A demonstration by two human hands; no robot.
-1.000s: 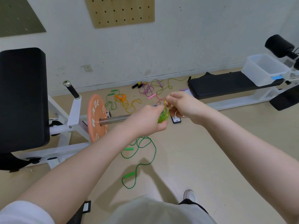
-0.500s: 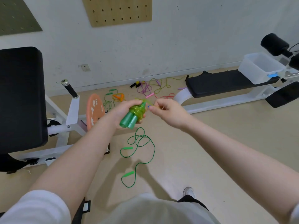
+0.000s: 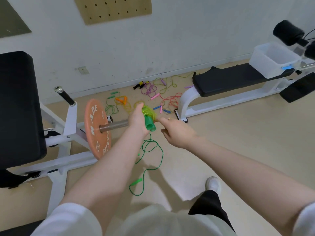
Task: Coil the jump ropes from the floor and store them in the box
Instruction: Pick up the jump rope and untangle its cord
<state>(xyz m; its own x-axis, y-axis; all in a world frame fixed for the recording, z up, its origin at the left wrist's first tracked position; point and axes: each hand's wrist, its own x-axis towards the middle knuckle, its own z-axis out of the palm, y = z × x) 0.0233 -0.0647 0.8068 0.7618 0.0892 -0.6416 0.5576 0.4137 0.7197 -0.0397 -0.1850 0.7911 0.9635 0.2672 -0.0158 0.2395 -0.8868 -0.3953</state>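
A coiled yellow-green jump rope with two green plastic handles point(image 3: 150, 119) is sitting in the left hand point(image 3: 138, 120), whose grip is clenching around it above the floor. The right hand point(image 3: 177, 132) is hovering just beside it, fingers relaxed, index extended. A clear plastic box point(image 3: 272, 60) is resting on the black padded bench point(image 3: 235, 79), well apart.

White short sleeves point(image 3: 68, 217), bare forearms, black trousers point(image 3: 209, 208), white shoe point(image 3: 213, 184), ring on right hand point(image 3: 177, 132).
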